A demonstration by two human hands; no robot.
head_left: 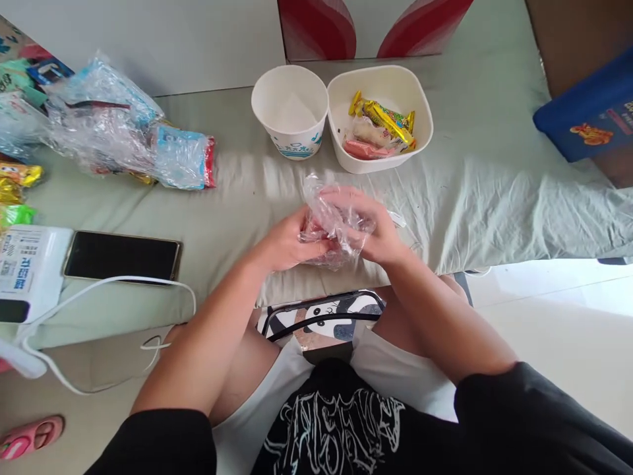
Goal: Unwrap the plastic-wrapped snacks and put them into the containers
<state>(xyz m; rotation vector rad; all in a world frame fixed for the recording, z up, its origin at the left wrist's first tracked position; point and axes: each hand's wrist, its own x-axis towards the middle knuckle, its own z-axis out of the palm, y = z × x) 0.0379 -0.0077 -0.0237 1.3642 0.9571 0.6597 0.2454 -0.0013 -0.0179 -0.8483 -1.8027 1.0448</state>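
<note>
Both hands meet over the near edge of the bed (475,198), just in front of the lap. Left hand (289,244) and right hand (378,231) both pinch one crumpled clear plastic wrapper (333,214) with something red inside; fingers curled, closed on the film. Wrapper sits between the hands, long axis roughly left-right, neither hand clearly nearer. Forearms angle inward from both sides, wrists low. Straight beyond the hands, toward the far edge: paper cup (290,109), looks empty, touching or just beside a white bowl (380,115) holding wrapped snacks (383,125). Phone (122,256) lies near the left edge, pile of plastic bags (119,135) at the far left.
</note>
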